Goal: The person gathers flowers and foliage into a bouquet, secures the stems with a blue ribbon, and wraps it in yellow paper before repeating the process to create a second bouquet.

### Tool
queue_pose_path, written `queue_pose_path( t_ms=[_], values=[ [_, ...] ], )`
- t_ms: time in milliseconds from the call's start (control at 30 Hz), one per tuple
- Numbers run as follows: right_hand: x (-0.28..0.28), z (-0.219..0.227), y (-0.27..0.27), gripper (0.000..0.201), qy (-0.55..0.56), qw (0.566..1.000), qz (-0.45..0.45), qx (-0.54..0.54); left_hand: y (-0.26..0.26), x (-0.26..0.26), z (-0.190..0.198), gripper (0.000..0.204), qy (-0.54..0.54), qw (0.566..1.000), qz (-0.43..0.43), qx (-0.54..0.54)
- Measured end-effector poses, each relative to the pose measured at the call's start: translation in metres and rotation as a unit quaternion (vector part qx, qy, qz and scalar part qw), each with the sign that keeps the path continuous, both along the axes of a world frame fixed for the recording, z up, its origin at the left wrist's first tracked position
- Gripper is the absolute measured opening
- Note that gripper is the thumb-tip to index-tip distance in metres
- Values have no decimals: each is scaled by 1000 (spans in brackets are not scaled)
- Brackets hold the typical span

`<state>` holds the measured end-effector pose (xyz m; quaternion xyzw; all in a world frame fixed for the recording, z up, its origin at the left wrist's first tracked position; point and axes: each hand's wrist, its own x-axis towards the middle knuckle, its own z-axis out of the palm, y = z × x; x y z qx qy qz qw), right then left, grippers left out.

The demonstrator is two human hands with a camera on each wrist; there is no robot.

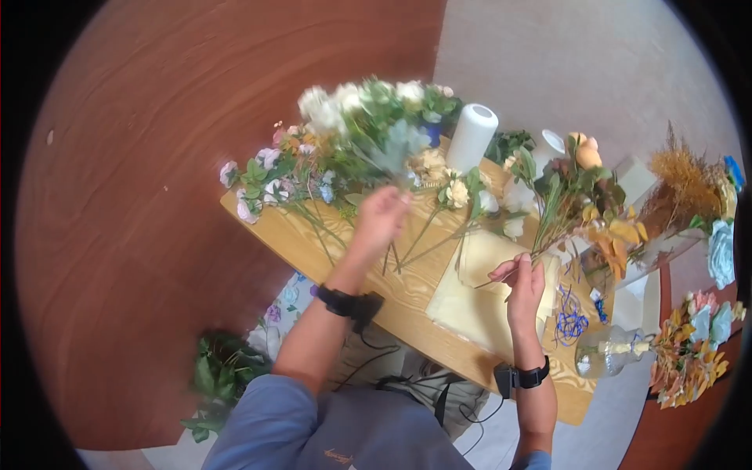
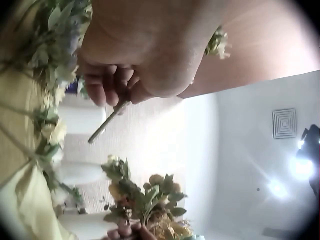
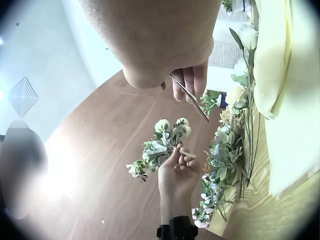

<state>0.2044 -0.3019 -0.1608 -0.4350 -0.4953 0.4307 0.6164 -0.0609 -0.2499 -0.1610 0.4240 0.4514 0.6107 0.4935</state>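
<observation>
My left hand (image 1: 381, 219) pinches the stem of a grey-green leafy spray (image 1: 398, 149) above the table's left part; the spray is blurred in the head view. White blooms and green leaves (image 3: 162, 145) show beside this hand in the right wrist view, and the cut stem end (image 2: 103, 125) sticks out below its curled fingers in the left wrist view. Over the yellow paper, my right hand (image 1: 523, 290) grips the thin stems of a mixed bunch (image 1: 560, 196) with peach blooms, green leaves and orange foliage. Stem ends (image 3: 192, 97) pass out between its fingers in the right wrist view.
Flower stems (image 1: 317, 223) lie along the wooden table's (image 1: 384, 301) left and back. A white vase (image 1: 474, 139) stands at the back. Yellow paper (image 1: 478, 305), blue cord (image 1: 572, 317) and a glass vase (image 1: 607, 352) lie to the right. Green leaves (image 1: 223, 376) are below the left edge.
</observation>
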Motion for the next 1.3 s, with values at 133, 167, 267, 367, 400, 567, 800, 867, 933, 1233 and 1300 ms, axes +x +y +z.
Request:
queue_pose_path(
  t_ms=[133, 167, 267, 367, 400, 567, 800, 867, 933, 1233, 1300],
  values=[
    [2, 2, -8, 23, -19, 1000, 16, -15, -7, -46, 7, 19, -10, 1000, -15, 16],
    [2, 1, -9, 23, -22, 999, 23, -14, -8, -50, 6, 20, 3, 1000, -11, 24],
    [1, 1, -10, 22, -23, 999, 33, -11, -6, -44, -3, 21, 11, 999, -39, -10],
    [0, 2, -10, 22, -17, 999, 40, -8, 0, -32, -13, 22, 14, 998, -56, -26],
    [1, 2, -11, 21, -12, 999, 43, -9, 3, -28, -15, 23, 23, 997, -64, -38],
    [6, 4, -14, 21, -18, 999, 37, -5, 23, -3, -14, 24, 44, 993, -97, -52],
    [20, 7, -19, 20, -26, 999, 25, -1, 26, 18, -21, 24, 74, 993, -82, -38],
    [22, 8, -20, 20, -21, 999, 24, 0, 25, 20, -24, 24, 103, 993, -61, -15],
    [22, 8, -21, 20, -16, 1000, 24, 2, 30, 22, -34, 25, 116, 992, -51, 2],
    [29, 7, -26, 21, -3, 1000, 21, 8, 38, 38, -62, 20, 164, 986, -13, 41],
    [31, 7, -27, 21, -1, 1000, 17, 5, 37, 41, -63, 19, 161, 986, -4, 49]
  ],
)
